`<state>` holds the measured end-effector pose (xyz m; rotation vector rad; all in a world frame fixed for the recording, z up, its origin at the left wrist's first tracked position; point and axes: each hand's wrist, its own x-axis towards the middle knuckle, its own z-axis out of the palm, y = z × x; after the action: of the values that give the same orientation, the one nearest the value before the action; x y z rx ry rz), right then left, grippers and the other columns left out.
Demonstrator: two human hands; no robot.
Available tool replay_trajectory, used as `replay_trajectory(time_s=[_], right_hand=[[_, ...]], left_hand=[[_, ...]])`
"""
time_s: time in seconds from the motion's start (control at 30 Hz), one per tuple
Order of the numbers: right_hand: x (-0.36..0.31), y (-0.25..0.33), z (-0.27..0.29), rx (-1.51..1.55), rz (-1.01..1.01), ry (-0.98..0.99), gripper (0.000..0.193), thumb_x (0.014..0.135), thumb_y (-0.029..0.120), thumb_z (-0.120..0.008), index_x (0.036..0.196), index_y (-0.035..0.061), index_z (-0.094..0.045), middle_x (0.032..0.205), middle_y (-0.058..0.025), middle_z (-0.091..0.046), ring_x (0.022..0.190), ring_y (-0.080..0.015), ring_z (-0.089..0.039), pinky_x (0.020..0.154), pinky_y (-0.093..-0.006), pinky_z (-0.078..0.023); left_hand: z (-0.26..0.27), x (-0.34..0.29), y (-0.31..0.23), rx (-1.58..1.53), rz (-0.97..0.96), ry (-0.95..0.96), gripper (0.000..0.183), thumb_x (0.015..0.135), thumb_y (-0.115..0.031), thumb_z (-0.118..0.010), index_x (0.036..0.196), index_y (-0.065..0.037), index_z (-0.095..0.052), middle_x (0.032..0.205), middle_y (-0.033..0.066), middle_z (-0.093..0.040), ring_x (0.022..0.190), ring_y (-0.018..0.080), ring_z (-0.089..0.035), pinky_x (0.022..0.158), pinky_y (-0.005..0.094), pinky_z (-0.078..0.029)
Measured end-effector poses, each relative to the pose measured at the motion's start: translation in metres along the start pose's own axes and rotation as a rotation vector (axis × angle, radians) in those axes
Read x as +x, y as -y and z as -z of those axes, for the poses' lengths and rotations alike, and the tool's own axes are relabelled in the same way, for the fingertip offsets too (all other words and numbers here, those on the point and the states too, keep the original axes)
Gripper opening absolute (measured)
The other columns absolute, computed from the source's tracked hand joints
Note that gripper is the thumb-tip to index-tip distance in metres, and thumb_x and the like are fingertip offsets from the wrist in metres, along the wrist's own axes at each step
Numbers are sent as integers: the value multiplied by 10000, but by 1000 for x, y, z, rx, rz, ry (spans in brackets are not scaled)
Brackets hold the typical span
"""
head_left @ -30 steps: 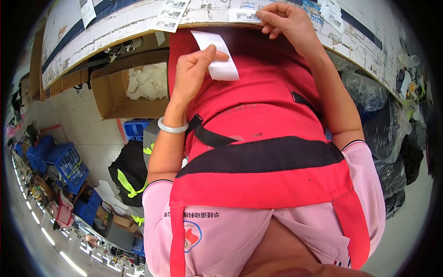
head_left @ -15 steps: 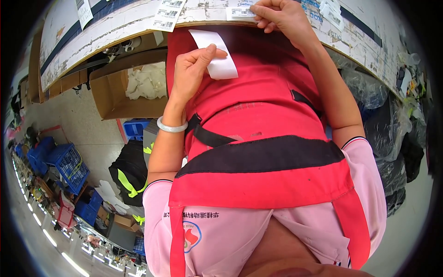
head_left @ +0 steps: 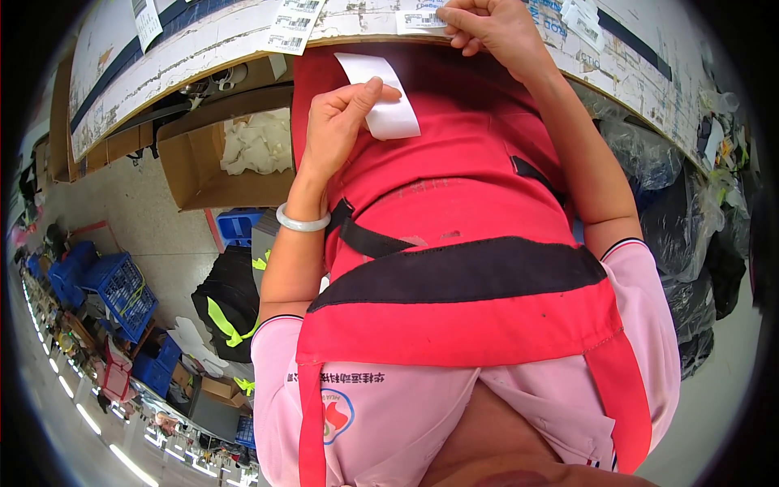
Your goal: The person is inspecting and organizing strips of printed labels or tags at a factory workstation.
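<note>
My left hand (head_left: 345, 122) pinches a curved white paper strip (head_left: 395, 118) between thumb and fingers, in front of my red apron (head_left: 471, 203). The strip's visible side is blank. At the table's near edge, my right hand (head_left: 491, 32) has its thumb and forefinger pinched at the right end of a small white barcode label (head_left: 420, 22). That label lies on the worn white tabletop (head_left: 357, 23). To its left, a sheet of barcode labels (head_left: 290, 28) rests partly over the table edge.
An open cardboard box (head_left: 191, 174) with pale scraps stands below the table at left. Blue plastic crates (head_left: 122, 288) and a black bag (head_left: 227, 296) are on the left floor. Clear plastic bags (head_left: 669, 219) hang at right. More labels (head_left: 583, 28) lie on the table's right side.
Almost nothing differs. My right hand has shifted very slightly left with its fingers at the label; my left hand still holds the strip.
</note>
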<state>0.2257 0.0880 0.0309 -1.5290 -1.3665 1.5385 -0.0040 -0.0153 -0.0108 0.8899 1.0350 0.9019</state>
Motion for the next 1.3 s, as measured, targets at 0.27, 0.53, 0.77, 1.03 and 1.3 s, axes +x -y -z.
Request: replay_trajectory(time_s=[0.27,0.53,0.77,1.03,1.3], right_hand=[[-2,5,-5,-102,13,-32,133,886,98,-627,866,-33,-643,694,-62,-635,562,-107,-609,486,-214,-499],[-5,9,-6,-170,47,-29,158,898,109,-605,873,-43,-638,681,-63,-632,562,-108,-607,497,-217,-503],[-22,-11,27,-56,102,-47,184,923,208,-633,952,29,-665,777,-9,-633,636,-61,-598,569,-183,-475],[-29,-61,168,-304,235,-603,226,863,241,-711,919,23,-681,730,4,-626,617,-46,-559,550,-195,-441],[-24,-83,190,-135,94,-635,316,845,239,-737,1052,26,-629,694,15,-598,564,-34,-514,513,-178,-420]], left_hand=[[1,0,1,-9,3,0,365,958,-318,-590,937,23,-717,864,49,-684,744,87,-597,648,217,-477],[0,1,1,28,12,-15,364,968,-311,-573,935,21,-719,859,46,-685,747,81,-589,638,219,-470],[2,0,4,-9,11,-4,328,977,-259,-557,947,28,-714,873,46,-686,763,81,-590,682,215,-464],[5,-3,4,-56,58,-62,199,939,-138,-598,993,23,-702,926,57,-692,823,94,-608,734,228,-469],[39,-16,9,-216,86,-169,250,917,-92,-620,1144,14,-634,1042,60,-662,912,127,-628,817,253,-495]])
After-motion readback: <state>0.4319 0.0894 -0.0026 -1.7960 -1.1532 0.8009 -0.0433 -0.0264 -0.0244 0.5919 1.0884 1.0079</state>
